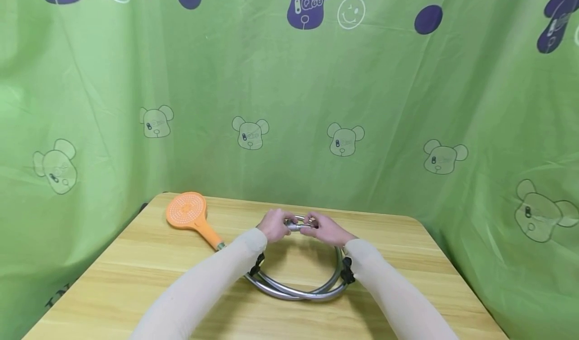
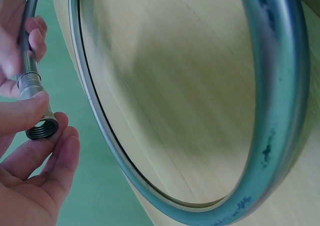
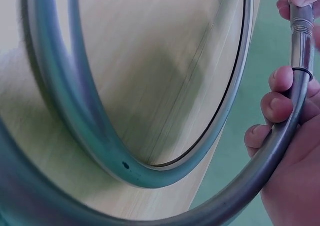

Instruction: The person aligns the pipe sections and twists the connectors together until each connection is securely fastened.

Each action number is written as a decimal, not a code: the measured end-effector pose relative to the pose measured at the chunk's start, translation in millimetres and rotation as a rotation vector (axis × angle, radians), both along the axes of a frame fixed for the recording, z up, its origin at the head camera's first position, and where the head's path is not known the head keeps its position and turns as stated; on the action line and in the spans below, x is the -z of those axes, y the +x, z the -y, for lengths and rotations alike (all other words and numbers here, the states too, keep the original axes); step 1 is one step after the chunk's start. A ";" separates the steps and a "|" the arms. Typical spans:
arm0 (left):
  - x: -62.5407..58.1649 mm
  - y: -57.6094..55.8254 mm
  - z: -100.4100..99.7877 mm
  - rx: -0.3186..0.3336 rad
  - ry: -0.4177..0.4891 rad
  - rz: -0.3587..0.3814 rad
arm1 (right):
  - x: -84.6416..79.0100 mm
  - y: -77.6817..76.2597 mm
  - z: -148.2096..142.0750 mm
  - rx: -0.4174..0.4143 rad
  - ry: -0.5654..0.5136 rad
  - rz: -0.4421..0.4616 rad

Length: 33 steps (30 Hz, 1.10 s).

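A coiled silver shower hose [image 1: 312, 295] lies on the table, its free end raised between both hands. My left hand [image 1: 274, 224] pinches the metal end connector [image 2: 31, 89] between thumb and fingers. In the left wrist view, the connector's open mouth shows an inner screw thread. My right hand [image 1: 330, 230] grips the hose just behind the connector, the fingers wrapped round it in the right wrist view. An orange shower head [image 1: 186, 210] rests face up at the table's back left, its handle joined to the other end of the hose.
The wood-grain table [image 1: 407, 274] carries the loops of hose beneath both forearms. Behind it and at both sides hangs a green curtain [image 1: 289, 79] with bear prints. A black wrist strap [image 1: 347, 270] sits right beside the hose loop.
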<state>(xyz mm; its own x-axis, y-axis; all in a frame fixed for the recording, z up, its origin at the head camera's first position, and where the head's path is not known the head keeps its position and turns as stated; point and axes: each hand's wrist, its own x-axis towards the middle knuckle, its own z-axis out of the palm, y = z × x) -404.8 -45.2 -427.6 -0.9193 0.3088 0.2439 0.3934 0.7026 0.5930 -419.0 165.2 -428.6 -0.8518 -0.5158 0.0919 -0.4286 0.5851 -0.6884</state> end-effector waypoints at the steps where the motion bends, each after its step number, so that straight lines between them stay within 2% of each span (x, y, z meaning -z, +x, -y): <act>1: -0.3 -0.3 0.0 0.000 0.002 0.002 | -0.1 0.2 -0.2 -0.004 -0.003 -0.003; 6: -1.6 0.7 -0.3 -0.001 0.007 0.008 | -0.3 0.5 -2.0 -0.051 -0.013 -0.048; 9: -1.9 1.8 -0.5 -0.002 0.008 0.005 | -0.1 0.3 -3.4 -0.047 -0.015 -0.053; 14: -2.5 3.7 -1.2 -0.005 0.007 0.009 | -0.7 -0.6 -3.9 -0.031 0.020 -0.042; 23: -3.0 3.7 -2.3 -0.001 0.002 0.007 | -3.0 -2.4 -5.4 -0.073 0.074 -0.096; 33: -3.6 2.7 -1.9 0.001 0.011 0.020 | -4.4 -0.3 -2.9 -0.001 0.069 -0.025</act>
<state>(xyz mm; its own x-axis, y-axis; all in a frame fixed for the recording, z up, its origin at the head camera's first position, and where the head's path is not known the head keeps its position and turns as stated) -402.2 -43.3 -424.0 -0.9238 0.3070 0.2288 0.3819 0.6955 0.6086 -419.3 168.1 -424.2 -0.8489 -0.5228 0.0773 -0.4458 0.6300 -0.6359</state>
